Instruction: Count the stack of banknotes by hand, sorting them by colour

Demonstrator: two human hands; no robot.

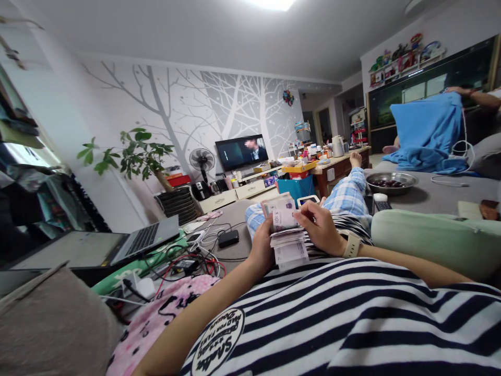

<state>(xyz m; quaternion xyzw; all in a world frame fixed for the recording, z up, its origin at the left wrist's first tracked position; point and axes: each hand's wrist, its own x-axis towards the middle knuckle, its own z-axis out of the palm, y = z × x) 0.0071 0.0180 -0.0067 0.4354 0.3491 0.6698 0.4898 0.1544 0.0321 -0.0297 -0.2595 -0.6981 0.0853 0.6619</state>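
Note:
A stack of banknotes is held over my lap, pale with purplish print. My left hand grips its left side, the thumb lying along the edge. Several notes hang folded down toward my striped shirt. From the right, my right hand touches the upper notes with its thumb and forefinger pinched at their edge. A pale watch is on my right wrist. Just behind the notes, a white-framed device lies partly hidden.
At left stand an open laptop, tangled cables and a black box. A metal bowl of dark round fruit, a remote and a green cushion are at right. Farther off, another person's arm is by a blue cloth.

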